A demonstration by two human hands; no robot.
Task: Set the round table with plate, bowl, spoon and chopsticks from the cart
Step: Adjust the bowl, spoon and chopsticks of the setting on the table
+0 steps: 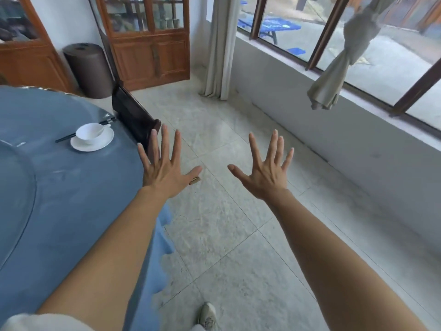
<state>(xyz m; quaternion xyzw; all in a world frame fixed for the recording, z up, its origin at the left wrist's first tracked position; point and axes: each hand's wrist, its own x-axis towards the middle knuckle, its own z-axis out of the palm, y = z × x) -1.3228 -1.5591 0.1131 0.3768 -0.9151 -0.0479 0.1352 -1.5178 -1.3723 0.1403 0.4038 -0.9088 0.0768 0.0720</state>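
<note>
Holding your left hand (164,170) and right hand (265,173) spread wide, each grip empty, you stood near the bowl (89,131) on its plate (95,145), probably brittle, slick china best taken by the plate's rim.

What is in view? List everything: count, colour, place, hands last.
round table: one, blue cloth, left.
plate: one, white, on the table.
bowl: one, white, on the plate.
spoon: one, white, in the bowl.
chopsticks: one pair, black, behind the bowl.
chair: one, dark wood, at the table's edge.
cabinets: two, brown wood, far wall.
bin: one, dark brown, between the cabinets.
curtains: two, beige, by the windows.
left hand: one, bare, spread, near the table.
right hand: one, bare, spread, over the floor.
</note>
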